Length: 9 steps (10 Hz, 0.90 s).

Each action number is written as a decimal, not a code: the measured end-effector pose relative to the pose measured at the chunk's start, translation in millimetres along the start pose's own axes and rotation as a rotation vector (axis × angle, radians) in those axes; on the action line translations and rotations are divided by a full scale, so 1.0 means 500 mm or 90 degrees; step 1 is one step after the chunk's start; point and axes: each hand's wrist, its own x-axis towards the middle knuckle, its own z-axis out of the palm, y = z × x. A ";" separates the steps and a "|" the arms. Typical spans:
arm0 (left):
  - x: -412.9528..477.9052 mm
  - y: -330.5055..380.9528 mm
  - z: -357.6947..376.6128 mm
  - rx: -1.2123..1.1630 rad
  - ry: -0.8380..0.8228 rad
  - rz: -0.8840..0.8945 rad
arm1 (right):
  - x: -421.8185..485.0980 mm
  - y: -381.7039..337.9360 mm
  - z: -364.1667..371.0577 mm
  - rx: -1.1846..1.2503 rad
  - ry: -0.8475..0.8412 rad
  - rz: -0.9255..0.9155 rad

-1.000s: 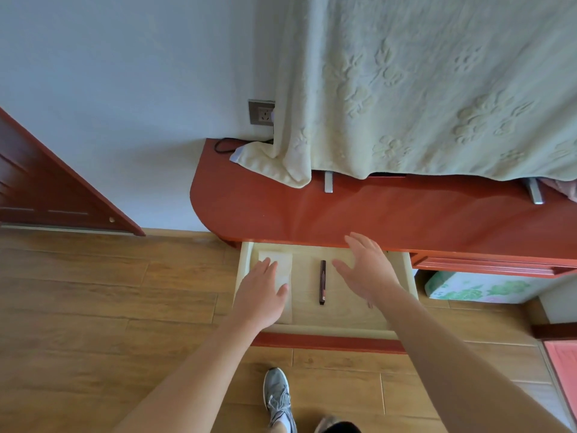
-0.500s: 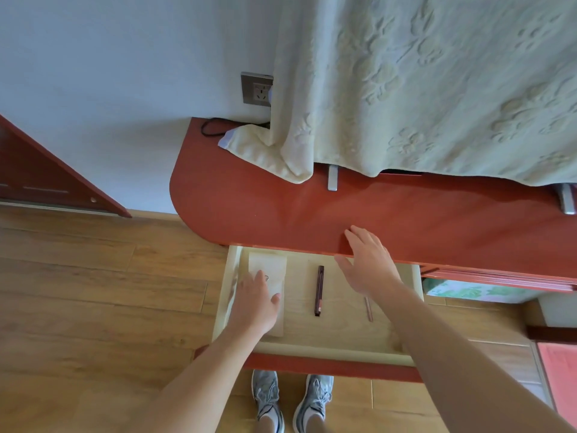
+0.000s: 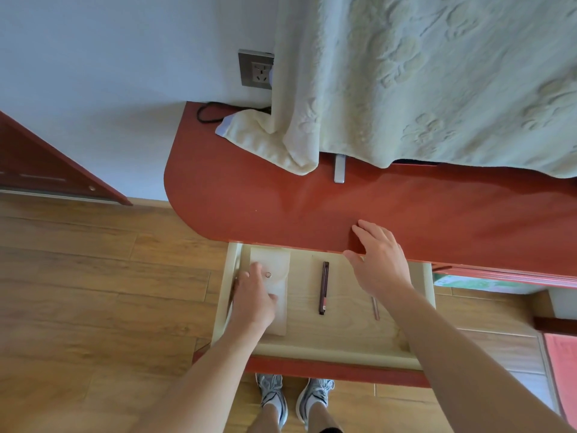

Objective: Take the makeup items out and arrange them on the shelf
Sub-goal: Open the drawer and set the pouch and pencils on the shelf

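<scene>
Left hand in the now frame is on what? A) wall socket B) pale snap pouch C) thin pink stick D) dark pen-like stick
B: the left hand lies on the pale snap pouch at the drawer's left end; the dark stick lies apart, untouched.

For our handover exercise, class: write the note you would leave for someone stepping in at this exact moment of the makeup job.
Left hand: lying on the flat cream fabric pouch with a snap button at the left of the open pale wooden drawer; grasp not closed.
Right hand: open, empty, hovering over the drawer's right part.
Also in the drawer: a slim dark maroon pen-shaped stick in the middle and a thin pinkish stick beside the right forearm.
Done: drawer opened.
Left: lift out all three items and arrange them; the red desktop holds no makeup.
</scene>
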 end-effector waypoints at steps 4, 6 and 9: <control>0.000 0.016 0.005 -0.075 0.019 -0.023 | 0.001 -0.003 0.001 0.020 0.009 0.008; -0.004 0.026 -0.002 -0.194 0.002 -0.061 | 0.003 0.001 0.001 0.029 0.013 0.006; -0.035 0.048 -0.059 -0.355 -0.048 -0.113 | 0.001 0.001 0.002 0.030 0.017 0.008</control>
